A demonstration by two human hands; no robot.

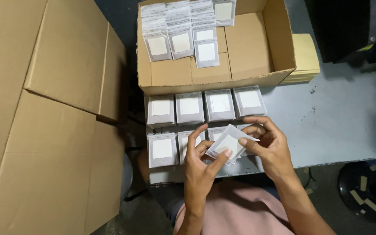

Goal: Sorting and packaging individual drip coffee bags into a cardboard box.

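Cardboard first: large flattened cartons [44,117] fill the left, and an open box [240,56] sits at the far middle of the grey table [340,122], with three rows of white packets [181,32] standing in its far left corner. Nearer, just in front of the box wall, two rows of stacked packets [205,106] lie on the table. Smallest and nearest, a thin fanned bundle of packets [229,142], held above the near row, between both hands and touching each. Long axis tilted, running from near left up to far right. Left hand [201,167] below and to the left, thumb and forefinger pinching the near edge, fingers narrow. Right hand [270,146] to the right, equally close, fingertips curled onto the far right corner, palm turned inward.
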